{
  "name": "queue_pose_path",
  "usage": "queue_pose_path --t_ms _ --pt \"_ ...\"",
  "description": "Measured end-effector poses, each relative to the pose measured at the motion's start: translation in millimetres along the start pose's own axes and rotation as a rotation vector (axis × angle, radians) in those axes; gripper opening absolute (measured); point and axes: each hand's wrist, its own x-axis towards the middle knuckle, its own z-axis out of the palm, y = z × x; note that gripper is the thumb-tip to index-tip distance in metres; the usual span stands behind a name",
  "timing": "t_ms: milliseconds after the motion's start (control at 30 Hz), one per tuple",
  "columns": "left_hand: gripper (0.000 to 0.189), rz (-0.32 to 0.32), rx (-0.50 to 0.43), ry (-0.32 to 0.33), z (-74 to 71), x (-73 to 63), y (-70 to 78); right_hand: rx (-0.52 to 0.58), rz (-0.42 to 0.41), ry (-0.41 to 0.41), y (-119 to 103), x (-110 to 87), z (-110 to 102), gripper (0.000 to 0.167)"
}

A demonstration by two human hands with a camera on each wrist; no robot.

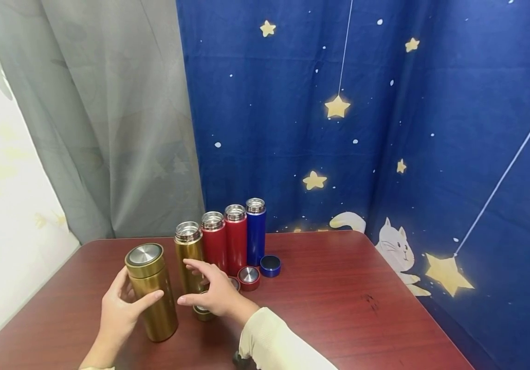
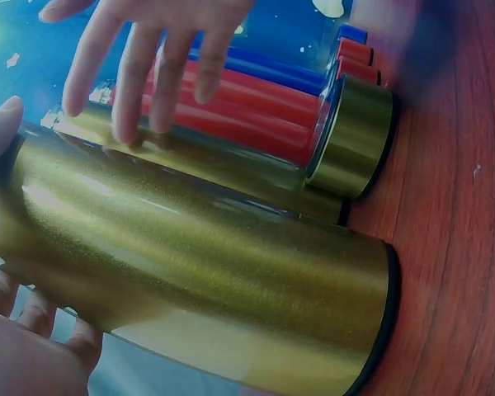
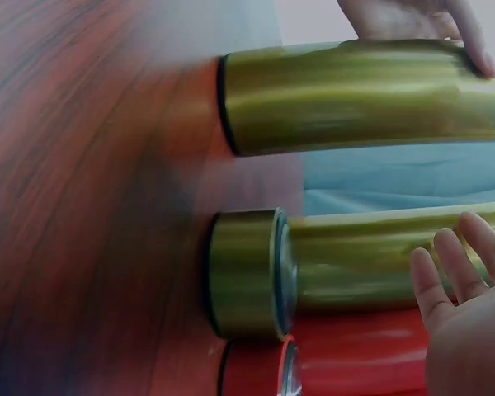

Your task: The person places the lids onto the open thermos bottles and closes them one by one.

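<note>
My left hand (image 1: 117, 314) holds a gold thermos (image 1: 157, 303) with its lid on, thumb on one side and fingers round the other. The thermos stands on the table, leaning slightly in the head view. My right hand (image 1: 219, 294) has its fingers spread, holding nothing, just right of that thermos. Behind the right hand stands a lidless gold thermos (image 1: 189, 257), partly hidden. A gold lid (image 3: 246, 276) lies on the table in front of it, mostly covered by the right hand in the head view.
Two lidless red thermoses (image 1: 236, 241) and a lidless blue thermos (image 1: 256, 234) continue the row to the right. Before them lie a red lid (image 1: 249, 277), another red lid partly hidden, and a blue lid (image 1: 270, 265). Curtains (image 1: 283, 128) hang behind the reddish-brown table (image 1: 329, 308).
</note>
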Motion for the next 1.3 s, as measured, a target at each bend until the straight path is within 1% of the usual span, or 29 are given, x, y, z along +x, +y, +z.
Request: queue_pose_path --t_ms 167,300,400,533,633,733,933,1133,1300 --pt "0.082 -0.013 -0.003 0.01 -2.3 1.4 0.2 -0.01 0.012 0.001 6 -4.6 0 0.073" --pt "0.083 -0.018 0.025 0.022 -4.6 2.4 -0.8 -0.031 -0.003 0.006 11 -7.2 0 0.072" --pt "0.083 -0.024 0.039 0.035 -6.9 2.9 -2.4 -0.027 -0.001 0.005 15 -8.6 1 0.071" --pt "0.083 -0.029 -0.001 0.044 -9.7 5.0 -4.6 -0.014 0.018 0.006 18 -10.8 1 0.069" --pt "0.084 -0.026 -0.01 0.049 -12.1 7.1 -5.9 -0.016 0.016 0.002 22 -12.1 1 0.068" --pt "0.084 -0.024 0.027 0.054 -14.4 8.8 -6.3 -0.024 0.011 -0.007 25 -13.7 1 0.067" --pt "0.083 -0.017 0.091 0.053 -16.8 11.3 -5.3 -0.076 0.023 -0.016 29 -17.0 0 0.066" --pt "0.083 -0.009 0.085 0.053 -19.1 11.9 -4.7 -0.158 0.038 -0.048 31 -20.0 0 0.067" --pt "0.084 -0.001 0.098 0.056 -22.3 13.7 -7.1 -0.197 0.035 -0.059 34 -22.3 1 0.067"
